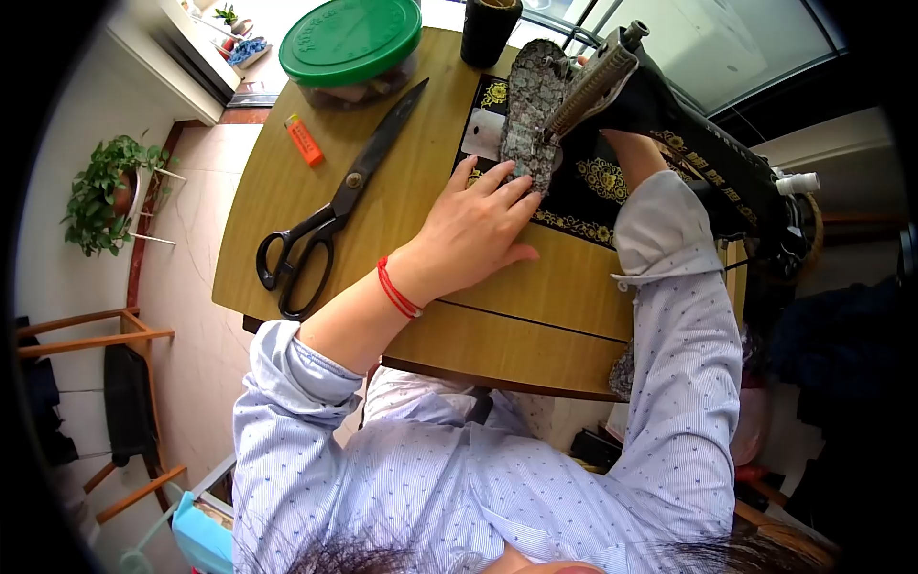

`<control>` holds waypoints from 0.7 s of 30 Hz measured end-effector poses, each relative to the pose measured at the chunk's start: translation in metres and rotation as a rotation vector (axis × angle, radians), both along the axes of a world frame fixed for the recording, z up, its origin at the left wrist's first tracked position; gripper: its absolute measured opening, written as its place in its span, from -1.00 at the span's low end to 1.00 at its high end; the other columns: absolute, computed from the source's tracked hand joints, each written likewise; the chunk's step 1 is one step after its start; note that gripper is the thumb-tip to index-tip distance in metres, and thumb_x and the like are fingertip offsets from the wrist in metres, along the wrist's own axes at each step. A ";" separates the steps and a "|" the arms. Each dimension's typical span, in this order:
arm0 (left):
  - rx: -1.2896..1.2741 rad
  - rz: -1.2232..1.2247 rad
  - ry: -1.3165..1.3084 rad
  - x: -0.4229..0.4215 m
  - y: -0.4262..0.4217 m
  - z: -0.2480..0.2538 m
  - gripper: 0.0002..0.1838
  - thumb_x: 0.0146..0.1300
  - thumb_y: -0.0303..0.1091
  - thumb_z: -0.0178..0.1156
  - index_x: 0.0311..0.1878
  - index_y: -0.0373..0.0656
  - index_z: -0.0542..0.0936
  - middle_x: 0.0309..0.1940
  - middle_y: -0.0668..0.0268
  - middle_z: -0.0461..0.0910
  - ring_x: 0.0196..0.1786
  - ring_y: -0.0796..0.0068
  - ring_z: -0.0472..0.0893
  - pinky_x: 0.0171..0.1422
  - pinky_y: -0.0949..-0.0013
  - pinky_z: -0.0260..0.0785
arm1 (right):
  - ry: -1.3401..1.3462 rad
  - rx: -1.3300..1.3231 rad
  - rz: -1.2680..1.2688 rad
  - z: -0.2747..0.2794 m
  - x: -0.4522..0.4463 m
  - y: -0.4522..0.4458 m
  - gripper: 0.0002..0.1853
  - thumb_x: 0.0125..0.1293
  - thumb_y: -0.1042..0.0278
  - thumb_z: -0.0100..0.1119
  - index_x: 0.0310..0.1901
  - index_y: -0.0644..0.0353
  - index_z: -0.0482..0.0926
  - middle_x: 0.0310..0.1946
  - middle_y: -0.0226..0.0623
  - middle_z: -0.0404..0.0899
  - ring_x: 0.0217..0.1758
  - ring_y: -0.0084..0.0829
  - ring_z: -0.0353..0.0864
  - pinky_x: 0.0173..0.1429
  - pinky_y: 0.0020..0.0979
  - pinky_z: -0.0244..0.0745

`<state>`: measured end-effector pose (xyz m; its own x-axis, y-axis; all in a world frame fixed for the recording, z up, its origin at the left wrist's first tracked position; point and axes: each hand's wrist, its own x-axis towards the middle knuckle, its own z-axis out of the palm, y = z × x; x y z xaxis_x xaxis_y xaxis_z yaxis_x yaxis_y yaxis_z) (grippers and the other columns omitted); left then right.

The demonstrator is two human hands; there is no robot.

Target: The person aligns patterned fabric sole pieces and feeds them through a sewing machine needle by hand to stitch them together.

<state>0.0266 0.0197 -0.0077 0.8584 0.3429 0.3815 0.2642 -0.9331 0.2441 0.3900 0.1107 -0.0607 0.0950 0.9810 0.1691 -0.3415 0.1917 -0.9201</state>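
A grey mottled, insole-shaped piece (532,105) lies on the bed of a black sewing machine (712,163) with gold decoration, under its needle end. My left hand (469,225), a red cord on its wrist, rests open with spread fingertips on the near end of the piece. Reaching in beneath the machine's arm, my right hand (626,148) shows only at the wrist. Its fingers are hidden behind the machine, so what they touch cannot be made out.
Large black-handled scissors (354,182) and an orange lighter (304,141) lie on the wooden table (421,325) to the left. A green-lidded jar (351,43) and a dark thread cone (490,33) stand at the back. Another grey mottled piece (622,373) shows by the front edge.
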 end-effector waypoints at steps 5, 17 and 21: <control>0.003 -0.009 -0.007 -0.001 0.001 -0.001 -0.39 0.15 0.00 0.30 0.20 -0.15 0.50 0.24 0.19 0.47 0.37 0.16 0.36 0.44 -0.04 0.11 | 0.065 -0.076 0.037 -0.015 0.004 0.014 -0.51 0.51 0.13 -0.02 0.25 0.38 0.38 0.00 -0.20 0.59 -0.03 -0.37 0.63 0.00 -0.42 0.57; 0.003 -0.004 -0.006 0.001 0.000 -0.001 -0.38 0.15 0.00 0.30 0.20 -0.17 0.50 0.23 0.19 0.47 0.37 0.15 0.36 0.44 -0.07 0.12 | -0.456 -0.133 0.197 0.065 -0.087 -0.047 -0.52 0.49 0.05 -0.07 0.15 0.33 0.49 -0.02 -0.12 0.62 -0.15 -0.40 0.64 -0.03 -0.41 0.57; 0.010 -0.003 -0.013 0.001 0.001 -0.003 -0.38 0.15 0.00 0.30 0.20 -0.16 0.50 0.24 0.19 0.47 0.37 0.15 0.36 0.44 -0.07 0.12 | -0.466 0.077 -0.088 0.047 -0.075 -0.033 -0.52 0.47 0.03 -0.05 0.14 0.30 0.49 -0.01 -0.13 0.57 -0.12 -0.38 0.65 -0.03 -0.37 0.60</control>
